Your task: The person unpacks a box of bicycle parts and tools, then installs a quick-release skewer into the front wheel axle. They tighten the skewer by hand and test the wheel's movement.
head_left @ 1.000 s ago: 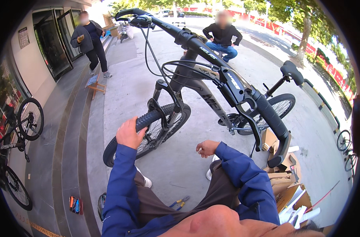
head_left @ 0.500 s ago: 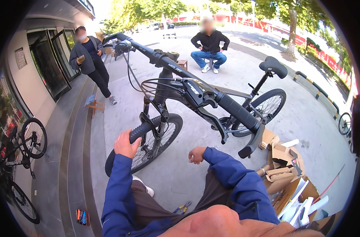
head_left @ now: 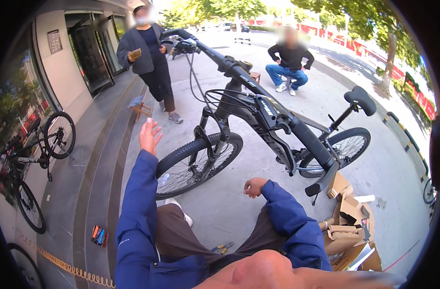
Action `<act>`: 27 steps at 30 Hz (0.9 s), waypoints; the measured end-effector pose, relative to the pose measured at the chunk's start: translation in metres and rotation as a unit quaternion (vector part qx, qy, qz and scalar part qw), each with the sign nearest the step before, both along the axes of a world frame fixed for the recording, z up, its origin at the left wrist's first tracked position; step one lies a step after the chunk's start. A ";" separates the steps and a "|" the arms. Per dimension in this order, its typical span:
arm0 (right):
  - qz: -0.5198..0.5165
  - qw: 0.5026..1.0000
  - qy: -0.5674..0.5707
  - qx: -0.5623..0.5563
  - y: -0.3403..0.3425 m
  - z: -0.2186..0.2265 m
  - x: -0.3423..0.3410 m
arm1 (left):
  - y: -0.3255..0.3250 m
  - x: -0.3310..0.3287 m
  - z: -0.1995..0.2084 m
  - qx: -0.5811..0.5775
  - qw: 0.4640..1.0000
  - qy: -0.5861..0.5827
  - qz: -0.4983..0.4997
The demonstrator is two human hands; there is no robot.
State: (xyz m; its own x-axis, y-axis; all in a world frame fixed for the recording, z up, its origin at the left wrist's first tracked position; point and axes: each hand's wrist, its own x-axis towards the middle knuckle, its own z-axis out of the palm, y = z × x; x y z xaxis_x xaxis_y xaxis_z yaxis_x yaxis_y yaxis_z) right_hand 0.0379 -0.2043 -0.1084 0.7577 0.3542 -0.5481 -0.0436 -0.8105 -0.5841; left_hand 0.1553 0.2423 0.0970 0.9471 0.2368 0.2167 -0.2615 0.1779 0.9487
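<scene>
A black mountain bike (head_left: 258,126) stands before me, its handlebar reaching toward me on the right. My left hand (head_left: 150,138) is raised just left of the front tire (head_left: 182,151), empty, with fingers apart and not touching it. Below the handlebar, near my right knee, my right hand (head_left: 254,187) hangs with its fingers curled; whatever is inside them, if anything, is hidden. The near brake lever (head_left: 283,153) and grip (head_left: 311,139) are above and right of that hand. On the ground between my legs lie pliers (head_left: 223,247) with yellow-and-blue handles.
Cardboard scraps (head_left: 350,219) pile up at the right. A tray of small tools (head_left: 100,236) rests by the steps (head_left: 97,180), near a coiled hose (head_left: 68,267). One person (head_left: 150,53) stands beyond a folding stool (head_left: 140,107); another (head_left: 288,62) sits farther back. Another bike (head_left: 36,149) appears at left.
My left hand has come off the front tire and opened, lifting beside it. My right hand stays curled in about the same place. The view has turned left; the standing person has come closer.
</scene>
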 end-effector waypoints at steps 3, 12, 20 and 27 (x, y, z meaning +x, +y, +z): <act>0.001 1.000 -0.004 0.011 -0.002 0.005 0.000 | 0.004 0.002 0.008 -0.051 0.999 0.011 0.001; 0.002 1.000 0.016 0.026 -0.005 0.003 -0.001 | 0.026 0.011 0.015 -0.218 0.976 -0.024 0.000; 0.000 0.999 0.014 0.035 -0.007 -0.002 -0.002 | 0.050 0.034 0.043 -0.320 0.944 -0.077 0.000; -0.012 0.999 0.038 0.003 0.000 0.001 0.000 | 0.062 0.065 0.068 -0.405 0.904 -0.129 -0.043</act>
State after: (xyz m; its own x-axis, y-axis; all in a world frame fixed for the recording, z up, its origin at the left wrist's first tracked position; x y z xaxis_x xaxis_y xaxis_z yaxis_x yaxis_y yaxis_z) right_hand 0.0376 -0.2043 -0.1071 0.7229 0.3394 -0.6019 -0.1077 -0.8050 -0.5834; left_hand 0.2208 0.3041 0.1647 0.9120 0.3451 0.2218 -0.4082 0.8175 0.4064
